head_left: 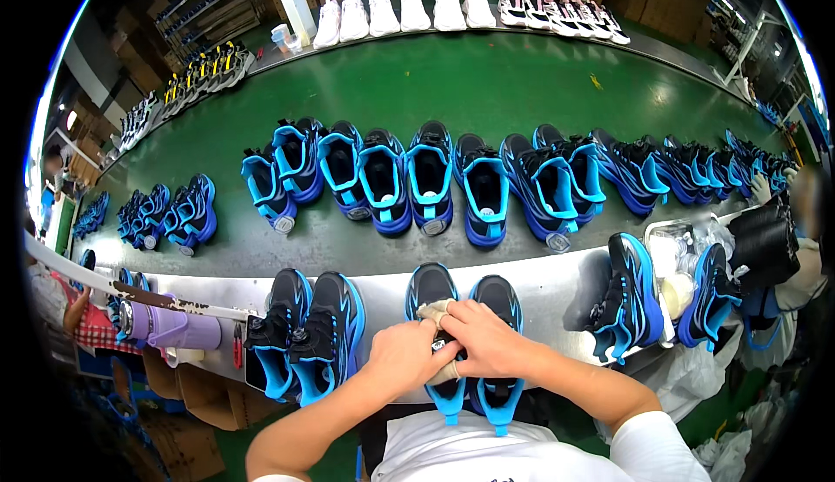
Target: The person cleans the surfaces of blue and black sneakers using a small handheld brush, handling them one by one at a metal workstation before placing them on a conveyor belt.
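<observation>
In front of me on the metal ledge stands a pair of black and blue sneakers with light blue linings. My left hand [405, 357] and my right hand [489, 339] meet over the lacing and tongue of the left sneaker [431, 284], fingers closed on its upper. Beige coverings [435, 311] show at some fingertips. Between the hands sits a small dark and white part, too covered to make out. The right sneaker [498, 297] of the pair stands close beside it, partly under my right hand. Both heels point toward me, with blue pull loops.
Another sneaker pair [315, 325] stands to the left, beside a purple bottle [187, 325] and red-handled tool [237, 346]. At right are two sneakers [639, 295] around a clear tray [674, 260]. A row of sneakers lines the green belt [487, 73]; white shoes [412, 9] stand beyond.
</observation>
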`<action>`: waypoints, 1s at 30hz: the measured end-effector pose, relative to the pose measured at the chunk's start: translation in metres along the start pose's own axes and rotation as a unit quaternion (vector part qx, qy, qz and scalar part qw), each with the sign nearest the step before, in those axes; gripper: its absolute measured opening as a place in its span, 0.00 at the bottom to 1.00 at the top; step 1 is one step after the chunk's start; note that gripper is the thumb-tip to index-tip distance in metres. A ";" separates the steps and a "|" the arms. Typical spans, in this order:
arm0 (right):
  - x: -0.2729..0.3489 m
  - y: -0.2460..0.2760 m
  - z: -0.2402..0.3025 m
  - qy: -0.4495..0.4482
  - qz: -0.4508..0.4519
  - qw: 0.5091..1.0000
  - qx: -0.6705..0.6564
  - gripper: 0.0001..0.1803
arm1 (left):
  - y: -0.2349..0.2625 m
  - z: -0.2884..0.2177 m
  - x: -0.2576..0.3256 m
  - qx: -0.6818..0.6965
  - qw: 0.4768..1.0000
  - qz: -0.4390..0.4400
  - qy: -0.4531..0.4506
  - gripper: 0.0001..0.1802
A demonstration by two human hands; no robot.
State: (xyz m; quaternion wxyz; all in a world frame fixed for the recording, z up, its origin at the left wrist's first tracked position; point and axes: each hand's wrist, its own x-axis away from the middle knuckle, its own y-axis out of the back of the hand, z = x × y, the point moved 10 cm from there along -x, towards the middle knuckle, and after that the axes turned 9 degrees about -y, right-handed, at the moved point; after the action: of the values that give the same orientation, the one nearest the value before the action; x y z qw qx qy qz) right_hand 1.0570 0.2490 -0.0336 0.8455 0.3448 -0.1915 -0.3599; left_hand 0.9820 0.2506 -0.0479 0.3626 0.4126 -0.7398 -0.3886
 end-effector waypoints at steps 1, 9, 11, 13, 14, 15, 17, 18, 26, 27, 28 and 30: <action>-0.001 -0.001 -0.003 -0.005 0.006 1.000 -0.009 0.39 | -0.003 0.000 -0.002 0.019 1.000 0.010 -0.007 0.25; -0.002 -0.005 -0.016 -0.009 -0.003 0.996 -0.087 0.40 | 0.006 -0.015 -0.001 0.028 0.997 -0.019 -0.064 0.20; -0.002 -0.007 -0.016 0.011 0.035 0.994 -0.103 0.41 | 0.013 -0.009 0.012 0.082 0.988 -0.089 -0.094 0.20; -0.002 0.000 -0.019 0.056 0.082 0.981 -0.166 0.39 | 0.010 0.000 0.022 0.154 0.979 -0.092 -0.097 0.20; -0.001 0.006 -0.019 0.055 0.090 0.971 -0.216 0.36 | 0.009 0.002 0.025 0.156 0.979 -0.095 -0.095 0.20; -0.003 0.007 -0.023 0.045 0.086 0.968 -0.230 0.35 | 0.009 0.005 0.027 0.202 0.968 -0.112 -0.097 0.19; -0.010 0.005 -0.028 0.026 0.070 0.965 -0.250 0.32 | 0.010 0.008 0.029 0.271 0.950 -0.118 -0.103 0.18; -0.010 0.003 -0.024 0.025 0.071 0.966 -0.247 0.32 | 0.010 0.010 0.029 0.272 0.949 -0.120 -0.103 0.18; -0.010 -0.019 -0.019 -0.068 0.033 0.996 -0.057 0.29 | -0.004 0.018 0.028 0.317 0.932 -0.090 -0.152 0.14; -0.013 -0.015 -0.018 -0.054 0.050 0.996 -0.046 0.29 | 0.006 0.011 0.033 0.231 0.946 -0.153 -0.168 0.15; -0.016 -0.010 -0.017 -0.040 0.068 0.996 -0.033 0.29 | 0.020 -0.004 0.048 0.146 0.945 -0.235 -0.173 0.17; -0.033 0.021 -0.013 -0.076 0.100 0.992 0.029 0.32 | 0.033 -0.022 0.074 0.130 0.938 -0.281 -0.155 0.20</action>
State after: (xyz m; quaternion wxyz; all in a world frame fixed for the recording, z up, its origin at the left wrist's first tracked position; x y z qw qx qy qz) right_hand 1.0528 0.2895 -0.0302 0.8499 0.3200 -0.2987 -0.2934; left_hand 0.9602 0.1901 0.0063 0.0628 0.5823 -0.6846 -0.4340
